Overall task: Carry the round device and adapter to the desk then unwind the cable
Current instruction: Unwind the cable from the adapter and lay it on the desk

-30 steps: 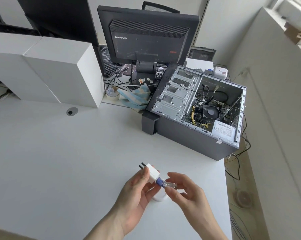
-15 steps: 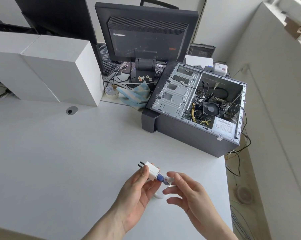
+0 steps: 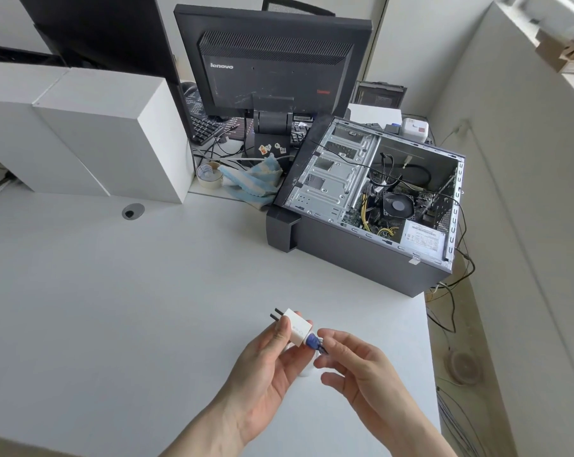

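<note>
My left hand (image 3: 266,364) holds a small white power adapter (image 3: 297,326) above the white desk (image 3: 114,291), its two black prongs pointing up and left. A blue plug (image 3: 313,343) sits in the adapter's lower right end. The thumb and forefinger of my right hand (image 3: 355,364) pinch that plug. A sliver of something white, the round device (image 3: 307,371), shows just below, between my hands; most of it is hidden. The cable itself is out of sight.
An open black computer case (image 3: 371,206) lies on its side at the desk's back right, cables trailing off the edge. Behind stand a black monitor (image 3: 272,64), a keyboard, a tape roll (image 3: 209,174), a blue cloth (image 3: 252,183) and large white boxes (image 3: 91,133) at the left.
Both hands have lifted slightly and the adapter has tilted a little. My right fingers have shifted their grip on the blue plug. The white round device is more hidden than before.
</note>
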A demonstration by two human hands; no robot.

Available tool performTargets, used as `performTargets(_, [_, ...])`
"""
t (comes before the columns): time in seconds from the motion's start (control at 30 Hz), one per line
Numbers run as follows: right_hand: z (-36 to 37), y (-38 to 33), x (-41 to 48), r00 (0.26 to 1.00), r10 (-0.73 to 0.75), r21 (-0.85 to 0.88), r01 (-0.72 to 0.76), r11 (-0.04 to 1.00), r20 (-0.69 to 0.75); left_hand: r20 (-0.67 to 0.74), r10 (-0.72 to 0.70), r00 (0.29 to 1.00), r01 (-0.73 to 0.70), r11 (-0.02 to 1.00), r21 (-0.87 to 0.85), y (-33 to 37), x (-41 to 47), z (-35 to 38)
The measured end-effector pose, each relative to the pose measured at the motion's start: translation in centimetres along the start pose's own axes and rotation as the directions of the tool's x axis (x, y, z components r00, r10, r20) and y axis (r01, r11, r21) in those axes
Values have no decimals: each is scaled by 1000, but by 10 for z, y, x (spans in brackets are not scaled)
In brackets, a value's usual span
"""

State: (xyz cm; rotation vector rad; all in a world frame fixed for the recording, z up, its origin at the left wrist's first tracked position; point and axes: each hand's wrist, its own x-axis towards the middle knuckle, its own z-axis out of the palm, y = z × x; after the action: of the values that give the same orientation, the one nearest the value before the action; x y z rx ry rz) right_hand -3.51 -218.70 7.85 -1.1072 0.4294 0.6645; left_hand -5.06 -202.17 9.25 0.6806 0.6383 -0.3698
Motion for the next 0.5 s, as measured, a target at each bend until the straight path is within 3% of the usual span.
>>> performTargets(0.5, [-7,9,3,999,40,55,-41,998,20,-29,14,999,-14,1000,-16,0,-1,-2])
